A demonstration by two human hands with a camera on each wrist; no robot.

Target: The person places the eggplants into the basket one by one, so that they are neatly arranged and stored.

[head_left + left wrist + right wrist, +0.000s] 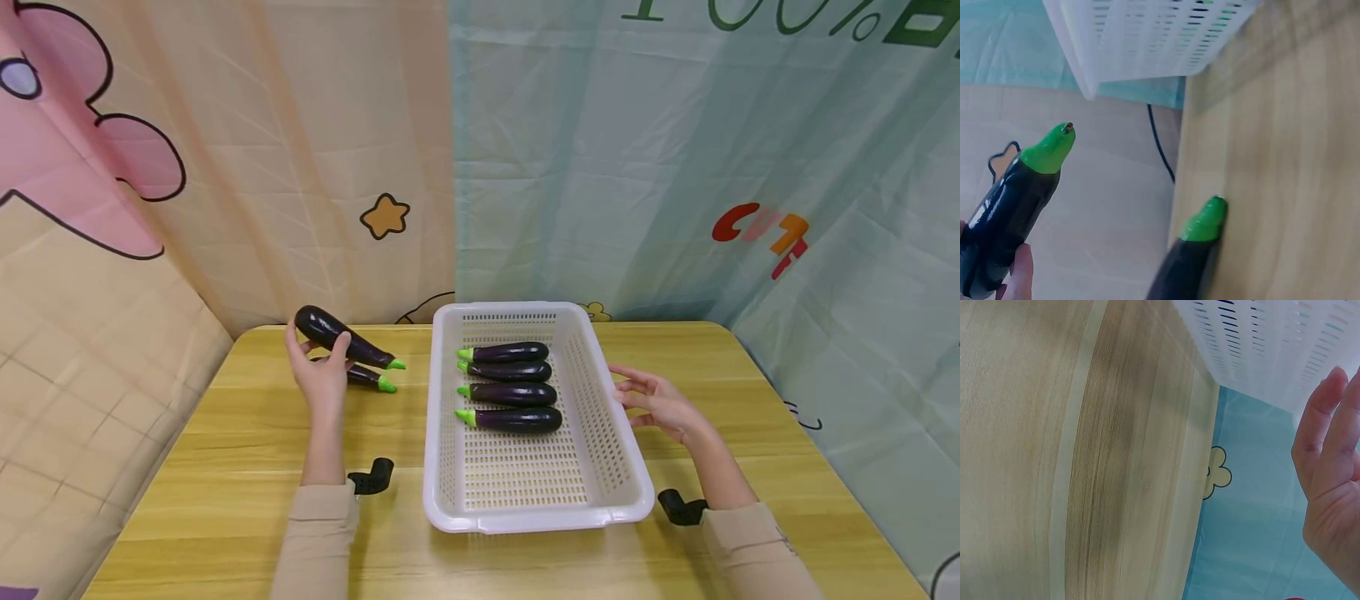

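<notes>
An eggplant (pixel 335 333) with a green stem end is gripped by my left hand (pixel 322 379) above the left part of the table. The left wrist view shows this eggplant (pixel 1007 215) raised, its green tip toward the basket. Below it a second eggplant (pixel 363 377) lies on the wood, partly hidden behind the hand. My right hand (pixel 660 404) has its fingers loosely extended at the right wall of the white plastic basket (pixel 626 467). Inside the basket several eggplants (pixel 517 419) lie in a column, green ends to the left.
The basket stands mid-table on a wooden table (pixel 225 500). A printed curtain (pixel 585 167) hangs right behind the table's far edge and along both sides. Black wrist mounts (pixel 372 477) stick out from both sleeves.
</notes>
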